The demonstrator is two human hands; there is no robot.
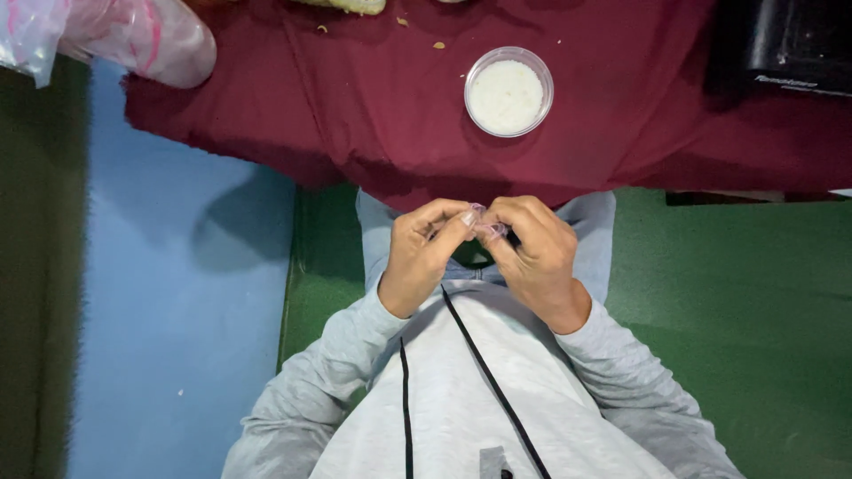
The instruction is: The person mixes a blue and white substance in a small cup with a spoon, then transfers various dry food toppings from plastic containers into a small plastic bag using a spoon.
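My left hand (424, 253) and my right hand (532, 248) meet in front of my chest, just below the edge of the dark red cloth (355, 106). Their fingertips pinch a small, thin, clear piece of plastic film (486, 229) between them. The piece is tiny and mostly hidden by my fingers. Both arms wear grey sleeves. A round clear cup of white grainy stuff (508, 91) stands on the cloth, a short way beyond my hands.
A clear plastic bag with pink marks (133, 35) lies at the cloth's far left. A black box (790, 44) sits at the far right. A few crumbs (438, 44) dot the cloth. Green floor (737, 293) and a blue strip (177, 293) lie below.
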